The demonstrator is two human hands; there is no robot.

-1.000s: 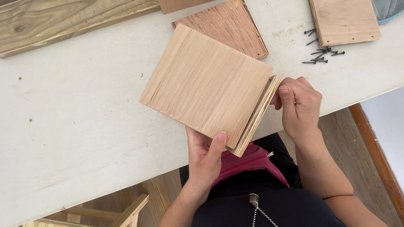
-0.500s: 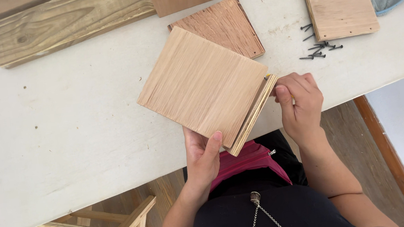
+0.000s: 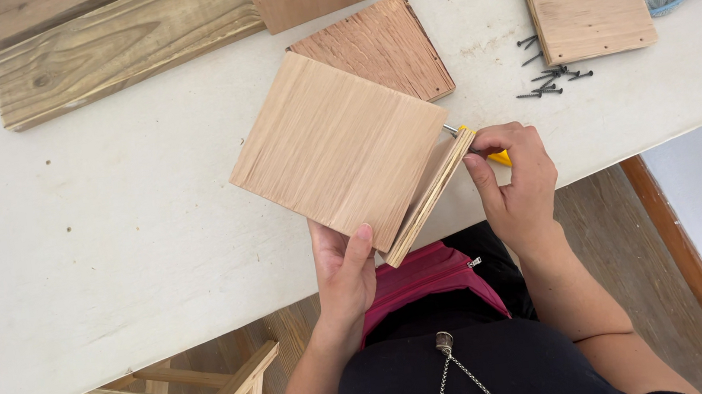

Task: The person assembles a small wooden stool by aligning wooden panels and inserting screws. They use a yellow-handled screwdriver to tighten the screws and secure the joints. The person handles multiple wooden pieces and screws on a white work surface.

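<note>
Two hands busy, left hand [image 3: 343, 267] gripping plywood panel [image 3: 337, 151], right hand [image 3: 516, 178] clenched on yellow-handled tool [image 3: 496, 156]

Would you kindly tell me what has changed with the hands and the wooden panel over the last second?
The right hand now holds a yellow-handled tool against the wooden panel's right edge; a second ago no tool showed there. The left hand keeps gripping the panel's lower edge, and the panel sits much as before. The reddish board, loose screws and planks on the white table have not moved.
</note>
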